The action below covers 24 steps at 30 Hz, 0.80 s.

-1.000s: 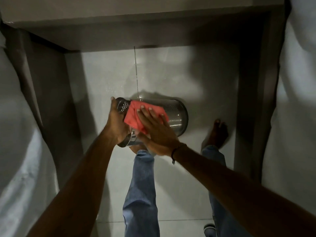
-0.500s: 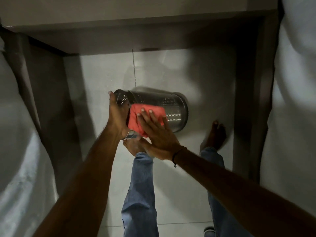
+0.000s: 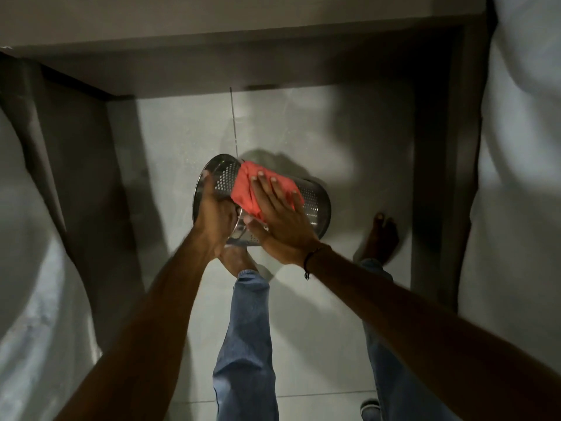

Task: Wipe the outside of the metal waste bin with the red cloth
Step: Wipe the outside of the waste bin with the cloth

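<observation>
The perforated metal waste bin (image 3: 315, 205) is held tilted on its side above the floor, its open rim toward the left. My left hand (image 3: 217, 217) grips that rim. The red cloth (image 3: 243, 189) lies over the bin's upper side wall. My right hand (image 3: 280, 215) presses flat on the cloth with fingers spread, covering its right part. The bin's lower side is hidden behind my hands.
Pale tiled floor (image 3: 182, 132) lies below. Dark frame posts stand at the left (image 3: 76, 165) and right (image 3: 437, 165), with a beam (image 3: 243, 65) across the far side. White fabric (image 3: 522, 147) hangs on both sides. My jeans-clad legs and bare feet (image 3: 382, 235) are under the bin.
The bin has turned so its rim tips up toward the left. The cloth and my right hand have slid up and over the wall, away from me.
</observation>
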Available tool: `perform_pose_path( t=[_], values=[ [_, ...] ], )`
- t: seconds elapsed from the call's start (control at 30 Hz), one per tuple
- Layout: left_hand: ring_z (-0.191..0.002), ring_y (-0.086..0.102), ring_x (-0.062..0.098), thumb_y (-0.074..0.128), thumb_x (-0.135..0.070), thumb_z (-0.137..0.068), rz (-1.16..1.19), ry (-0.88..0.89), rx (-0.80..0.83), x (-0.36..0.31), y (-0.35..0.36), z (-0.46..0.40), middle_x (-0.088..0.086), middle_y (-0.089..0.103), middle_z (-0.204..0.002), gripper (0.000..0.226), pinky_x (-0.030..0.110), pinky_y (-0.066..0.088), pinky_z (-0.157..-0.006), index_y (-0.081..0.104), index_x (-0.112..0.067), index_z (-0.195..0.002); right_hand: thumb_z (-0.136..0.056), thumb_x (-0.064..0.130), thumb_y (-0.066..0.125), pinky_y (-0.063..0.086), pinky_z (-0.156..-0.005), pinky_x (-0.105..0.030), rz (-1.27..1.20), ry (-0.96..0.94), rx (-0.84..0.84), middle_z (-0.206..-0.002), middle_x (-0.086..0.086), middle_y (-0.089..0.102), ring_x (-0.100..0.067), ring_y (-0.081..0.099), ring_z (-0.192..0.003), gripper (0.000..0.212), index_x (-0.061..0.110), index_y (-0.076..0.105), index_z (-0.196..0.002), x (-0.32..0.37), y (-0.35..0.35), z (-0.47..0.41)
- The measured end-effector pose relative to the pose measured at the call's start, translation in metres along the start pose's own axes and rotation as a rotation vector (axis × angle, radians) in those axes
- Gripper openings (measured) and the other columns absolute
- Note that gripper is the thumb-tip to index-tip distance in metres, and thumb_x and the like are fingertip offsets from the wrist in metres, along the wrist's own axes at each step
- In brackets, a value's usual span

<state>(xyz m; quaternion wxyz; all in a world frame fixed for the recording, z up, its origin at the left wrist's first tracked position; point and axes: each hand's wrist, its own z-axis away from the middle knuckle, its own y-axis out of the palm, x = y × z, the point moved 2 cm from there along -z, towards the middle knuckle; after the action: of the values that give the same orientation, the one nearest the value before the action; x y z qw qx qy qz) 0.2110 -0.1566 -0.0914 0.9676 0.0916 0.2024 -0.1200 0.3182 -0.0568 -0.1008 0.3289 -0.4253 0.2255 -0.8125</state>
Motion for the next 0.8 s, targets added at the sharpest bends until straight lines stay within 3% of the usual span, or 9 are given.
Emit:
perform_pose_path(
  t=[0.17,0.27,0.37,0.43,0.53,0.63,0.7,0.77,0.8],
  values=[
    [-0.121,0.069,0.038,0.005,-0.085,-0.088,-0.017,-0.121,0.059,-0.024,-0.003,-0.010,0.020,0.073,-0.130,0.100,0.046,0.056,-0.096,0.064,-0.016,-0.132,-0.103,0.058,0.031,0.005,-0.126,-0.062,0.096,-0.143,0.081,-0.174,-0.003,-0.006,-0.024,-0.009,-0.161,0.079,0.018,0.000,-0.164,0.011,0.017,0.036],
    [-0.130,0.062,0.040,0.008,-0.082,-0.091,-0.056,-0.118,0.104,-0.023,-0.003,-0.010,0.023,0.066,-0.138,0.101,0.051,0.049,-0.106,0.056,-0.012,-0.145,-0.103,0.056,0.037,0.005,-0.127,-0.059,0.065,-0.081,0.036,-0.174,-0.002,-0.006,-0.022,-0.008,-0.161,0.081,0.019,0.000,-0.164,0.010,0.011,0.020],
    [-0.118,0.069,0.033,0.013,-0.069,-0.101,-0.136,-0.052,0.095,-0.019,-0.004,-0.010,0.022,0.069,-0.125,0.087,0.046,0.049,-0.107,0.046,-0.008,-0.153,-0.103,0.057,0.036,0.001,-0.128,-0.059,0.032,0.018,-0.004,-0.174,-0.004,-0.007,-0.023,-0.009,-0.161,0.082,0.016,-0.002,-0.164,0.006,-0.002,-0.004],
    [-0.124,0.066,0.034,0.013,-0.073,-0.098,-0.162,-0.088,0.086,-0.022,-0.004,-0.013,0.020,0.068,-0.134,0.087,0.049,0.049,-0.108,0.053,-0.014,-0.148,-0.102,0.058,0.037,0.002,-0.127,-0.060,0.024,-0.018,0.011,-0.174,-0.004,-0.007,-0.023,-0.009,-0.161,0.083,0.016,0.000,-0.164,0.012,0.003,0.003],
    [-0.122,0.068,0.038,0.009,-0.083,-0.091,-0.126,-0.148,0.055,-0.029,-0.002,-0.017,0.019,0.072,-0.129,0.095,0.048,0.054,-0.100,0.065,-0.019,-0.132,-0.101,0.057,0.040,0.006,-0.126,-0.063,0.046,-0.115,0.056,-0.174,-0.002,-0.005,-0.023,-0.009,-0.161,0.084,0.018,0.002,-0.164,0.020,0.019,0.026],
    [-0.133,0.061,0.035,0.015,-0.081,-0.092,-0.126,-0.153,0.069,-0.022,-0.003,-0.011,0.017,0.064,-0.144,0.093,0.058,0.037,-0.121,0.057,-0.019,-0.146,-0.102,0.057,0.037,0.003,-0.126,-0.063,0.012,-0.029,0.047,-0.174,-0.002,-0.008,-0.022,-0.010,-0.161,0.083,0.018,-0.001,-0.164,0.012,0.007,0.005],
    [-0.141,0.053,0.034,0.011,-0.084,-0.089,-0.262,-0.193,0.181,-0.010,-0.006,-0.007,0.013,0.057,-0.153,0.096,0.061,0.027,-0.125,0.050,-0.023,-0.152,-0.103,0.056,0.036,0.001,-0.127,-0.062,0.002,0.017,0.023,-0.174,-0.002,-0.006,-0.021,-0.008,-0.161,0.080,0.018,-0.001,-0.164,0.006,-0.005,-0.011],
    [-0.138,0.057,0.037,0.008,-0.087,-0.085,-0.298,-0.240,0.190,-0.007,-0.008,-0.002,0.015,0.062,-0.148,0.102,0.063,0.031,-0.121,0.057,-0.023,-0.146,-0.103,0.056,0.035,0.002,-0.127,-0.060,0.042,-0.019,0.022,-0.174,-0.002,-0.005,-0.021,-0.007,-0.161,0.080,0.017,-0.001,-0.163,0.008,-0.003,-0.008],
    [-0.129,0.065,0.037,0.008,-0.087,-0.086,-0.191,-0.241,0.133,-0.007,-0.010,-0.003,0.017,0.070,-0.137,0.102,0.060,0.041,-0.115,0.063,-0.018,-0.138,-0.103,0.056,0.035,0.003,-0.128,-0.060,0.033,-0.046,0.042,-0.174,-0.002,-0.006,-0.021,-0.008,-0.161,0.080,0.018,-0.002,-0.163,0.012,0.003,0.001]
  ],
)
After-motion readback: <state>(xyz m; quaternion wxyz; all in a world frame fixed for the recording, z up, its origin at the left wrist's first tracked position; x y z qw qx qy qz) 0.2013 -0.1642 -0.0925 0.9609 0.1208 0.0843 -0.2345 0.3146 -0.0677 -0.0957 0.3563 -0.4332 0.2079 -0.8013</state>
